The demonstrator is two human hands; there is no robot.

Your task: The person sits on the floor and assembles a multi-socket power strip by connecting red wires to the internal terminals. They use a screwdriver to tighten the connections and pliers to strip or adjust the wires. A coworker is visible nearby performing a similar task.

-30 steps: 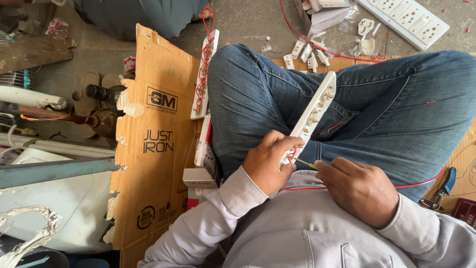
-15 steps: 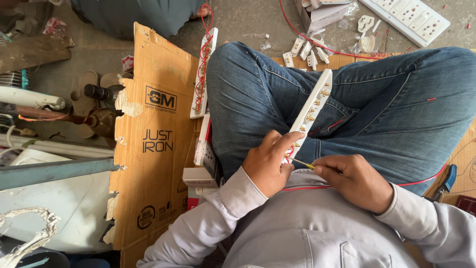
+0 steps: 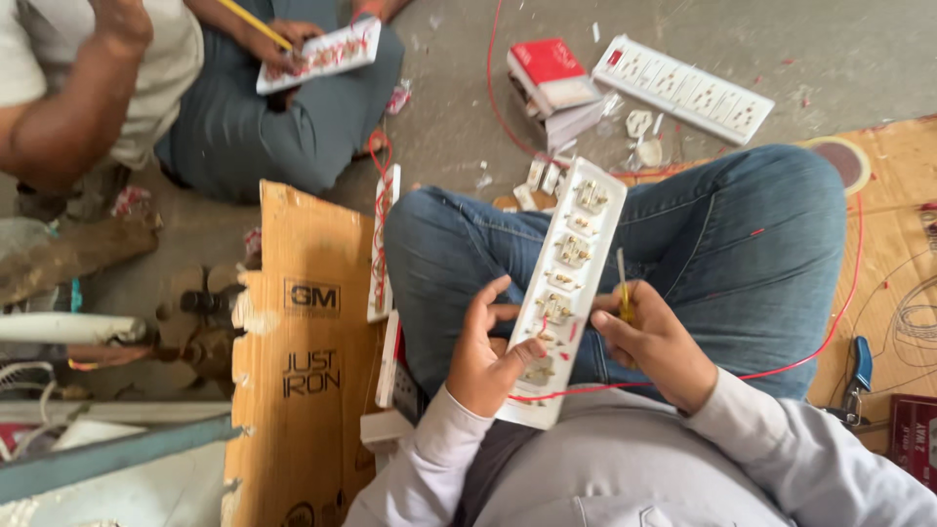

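A person sits cross-legged on a concrete floor (image 3: 459, 127), seen from above, with blue jeans (image 3: 722, 244) filling the middle of the view and grey sleeves at the bottom. Across the lap, resting on the left thigh and tilted up toward the face, lies a long white power strip (image 3: 571, 263) turned open side up, so its rows of brass socket contacts face the person and can be reached from above.

The left hand (image 3: 493, 356) is clamped on the near end of the strip, fingers curled along its left edge and the thumb pressed across the open face, which appears to steady it against the leg. The right hand (image 3: 654, 342) sits just beside the strip's right edge, closed around a small yellow-handled screwdriver (image 3: 622, 283) whose shaft points up and away alongside the strip. The two hands are apart, with the strip between them. A thin red wire (image 3: 830, 332) runs from under the strip's near end, past the right wrist and away across the floor.

To the left of the left hand stands a torn brown cardboard box (image 3: 307, 361), with more white strips (image 3: 383, 244) leaning against its side, close enough to reach. Beyond the knees, well away from both hands, lie a finished white power strip (image 3: 683, 88), a red-and-white carton (image 3: 551, 73) and small white plastic parts (image 3: 639, 137). At upper left another person (image 3: 244, 107) sits holding a similar board.
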